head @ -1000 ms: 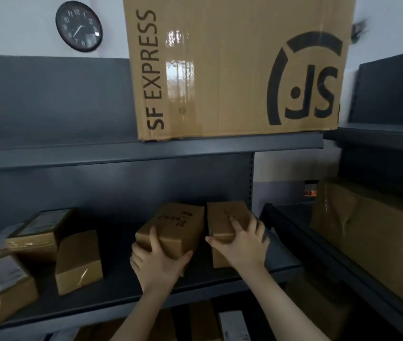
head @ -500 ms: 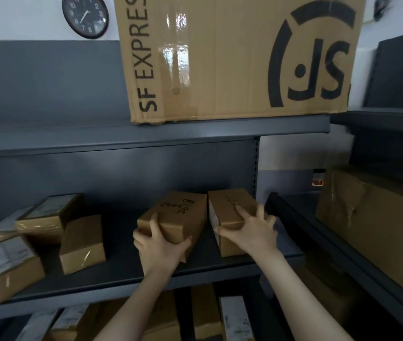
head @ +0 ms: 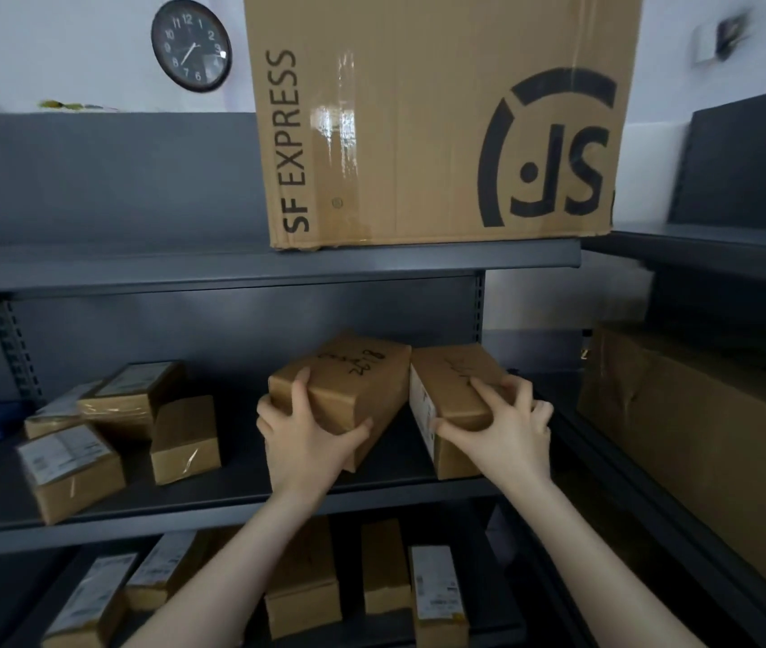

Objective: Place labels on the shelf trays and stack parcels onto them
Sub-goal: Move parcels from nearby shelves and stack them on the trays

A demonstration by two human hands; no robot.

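Middle shelf tray (head: 241,500): two handwritten-marked parcels (head: 357,381) (head: 453,395) right, four small boxes (head: 184,437) left.

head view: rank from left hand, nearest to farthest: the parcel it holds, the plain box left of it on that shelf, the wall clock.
1. Held parcel, in the left hand, middle shelf centre.
2. Plain box, to the left on the same shelf.
3. Clock, high on the wall, upper left.

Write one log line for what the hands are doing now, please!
left hand: gripping tilted brown cardboard parcel with handwriting | right hand: gripping brown cardboard parcel beside it | place: middle grey metal shelf
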